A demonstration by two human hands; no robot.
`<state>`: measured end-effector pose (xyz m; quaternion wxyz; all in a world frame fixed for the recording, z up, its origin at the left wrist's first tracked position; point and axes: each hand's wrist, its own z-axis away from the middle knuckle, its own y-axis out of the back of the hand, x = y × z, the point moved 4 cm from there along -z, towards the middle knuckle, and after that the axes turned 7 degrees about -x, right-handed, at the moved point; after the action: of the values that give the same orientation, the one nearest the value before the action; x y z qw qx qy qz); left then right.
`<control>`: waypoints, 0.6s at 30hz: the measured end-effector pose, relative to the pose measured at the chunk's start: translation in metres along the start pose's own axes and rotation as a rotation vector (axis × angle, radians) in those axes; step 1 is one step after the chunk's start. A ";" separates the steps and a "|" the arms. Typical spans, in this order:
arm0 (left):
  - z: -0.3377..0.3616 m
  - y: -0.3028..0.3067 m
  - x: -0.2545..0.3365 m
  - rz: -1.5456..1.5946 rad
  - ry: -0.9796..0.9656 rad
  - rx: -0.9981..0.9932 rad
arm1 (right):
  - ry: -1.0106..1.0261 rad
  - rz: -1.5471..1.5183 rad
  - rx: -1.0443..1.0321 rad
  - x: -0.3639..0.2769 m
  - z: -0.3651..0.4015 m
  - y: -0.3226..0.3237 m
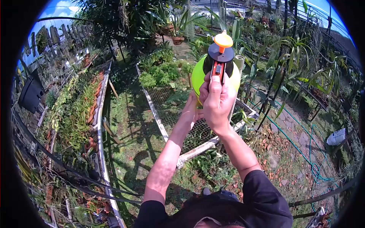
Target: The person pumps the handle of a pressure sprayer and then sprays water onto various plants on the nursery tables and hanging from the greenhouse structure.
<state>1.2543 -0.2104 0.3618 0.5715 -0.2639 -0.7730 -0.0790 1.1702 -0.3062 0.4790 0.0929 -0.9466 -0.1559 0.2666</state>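
Observation:
A pump sprayer [197, 78] with a bright yellow-green tank is held up in front of me, over a mesh-topped bench. It has a black collar and an orange pump knob [223, 40] on top. My right hand [217, 100] is closed around its handle, the thumb lying by a dark button on the red-and-black grip. Lower down, my left hand [193, 105] cups the tank from the left and below, its fingers partly hidden behind the tank. A faint whitish mist shows just beyond the knob; the nozzle itself is hidden.
The mesh bench [157, 114] has a pale frame and leafy plants. A long planted bed [99, 125] runs along the left. On the right, a green hose [300, 154] loops over the paving near a white container [336, 137]. Potted plants [177, 40] hang ahead.

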 end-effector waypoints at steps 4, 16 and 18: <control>-0.031 0.011 -0.010 -0.010 0.011 -0.014 | 0.013 0.024 0.031 0.025 -0.013 0.010; -0.089 0.055 0.021 -0.006 -0.029 -0.053 | 0.042 0.008 0.072 0.057 -0.064 -0.019; -0.097 0.074 0.029 -0.023 -0.077 -0.063 | 0.058 0.037 0.059 0.070 -0.075 -0.034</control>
<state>1.3669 -0.1796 0.4077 0.5316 -0.2757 -0.7946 -0.0996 1.2581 -0.2573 0.5177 0.1201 -0.9535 -0.1277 0.2453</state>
